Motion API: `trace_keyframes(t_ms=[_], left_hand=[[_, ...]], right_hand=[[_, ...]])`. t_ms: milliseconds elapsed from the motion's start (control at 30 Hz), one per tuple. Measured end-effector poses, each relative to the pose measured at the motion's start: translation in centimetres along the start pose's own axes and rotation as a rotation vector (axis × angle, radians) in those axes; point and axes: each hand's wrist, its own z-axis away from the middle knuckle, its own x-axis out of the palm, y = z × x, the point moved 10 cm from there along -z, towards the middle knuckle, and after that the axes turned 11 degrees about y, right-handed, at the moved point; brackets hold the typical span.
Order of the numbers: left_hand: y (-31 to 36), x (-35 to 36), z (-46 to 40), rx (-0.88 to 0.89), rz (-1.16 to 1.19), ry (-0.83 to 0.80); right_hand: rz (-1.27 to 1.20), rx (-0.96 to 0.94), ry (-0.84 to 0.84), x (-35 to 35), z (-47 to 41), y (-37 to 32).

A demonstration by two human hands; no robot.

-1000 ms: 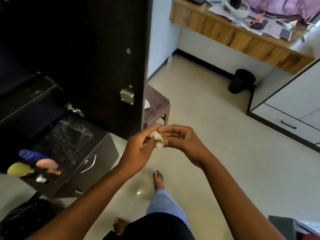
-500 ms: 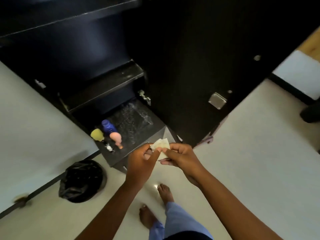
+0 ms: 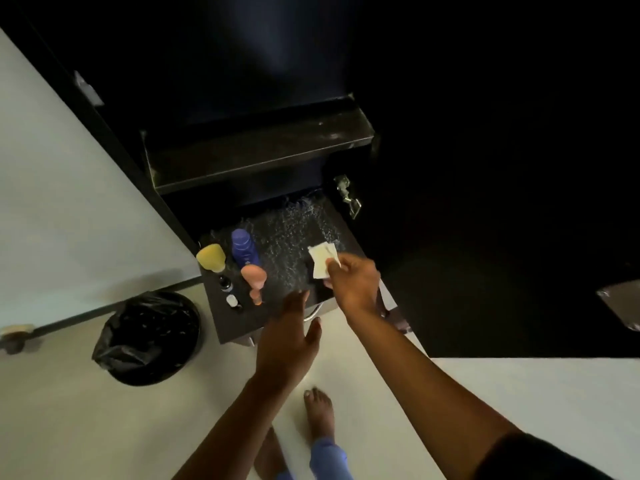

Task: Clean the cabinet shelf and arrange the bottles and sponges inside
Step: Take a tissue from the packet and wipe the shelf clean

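Note:
The dark cabinet shelf (image 3: 294,237) is wet with droplets across its middle. At its left stand a yellow sponge (image 3: 211,257), a blue bottle (image 3: 245,247), a pink sponge (image 3: 254,278) and two small dark bottles (image 3: 227,284). My right hand (image 3: 353,280) is shut on a pale folded wipe (image 3: 322,259), held just over the shelf's right front part. My left hand (image 3: 289,336) hovers open, fingers spread, in front of the shelf's front edge, holding nothing.
A bin lined with a black bag (image 3: 149,336) stands on the floor left of the cabinet. The open dark cabinet door (image 3: 502,202) fills the right side. An upper shelf (image 3: 256,147) juts out above. My bare feet (image 3: 320,414) are on the pale floor.
My left hand has let go of the wipe and opened. My right hand carried the wipe forward over the wet shelf. The view has tipped down toward the cabinet.

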Motion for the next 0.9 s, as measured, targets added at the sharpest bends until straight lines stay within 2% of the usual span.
trace_keyframes(t_ms=[133,267,433,567,700,900], left_hand=[[-0.1,3.7,-4.5,0.046,-0.192,0.019],[-1.6,5.7,-9.5,-0.051,-0.361,-0.015],[-3.3,6.2,-13.6,-0.124,-0.486,-0.071],[-4.0,6.6,-14.2,-0.142,-0.543,-0.141],[-4.0,6.8,-14.3,-0.132,-0.577,-0.155],[-3.9,7.2,-14.3,-0.135,-0.603,-0.181]], right_hand=[[0.214,-0.309,0.075,3.7,-5.4,-3.5],[0.349,-0.486,0.095,7.3,-10.4,-5.9],[0.515,-0.787,0.06,10.8,-12.4,-8.7],[0.652,-1.013,-0.058,13.2,-11.3,-7.4],[0.702,-1.043,-0.16,13.2,-9.5,-3.6],[0.609,-1.044,-0.12,11.4,-8.7,-3.5]])
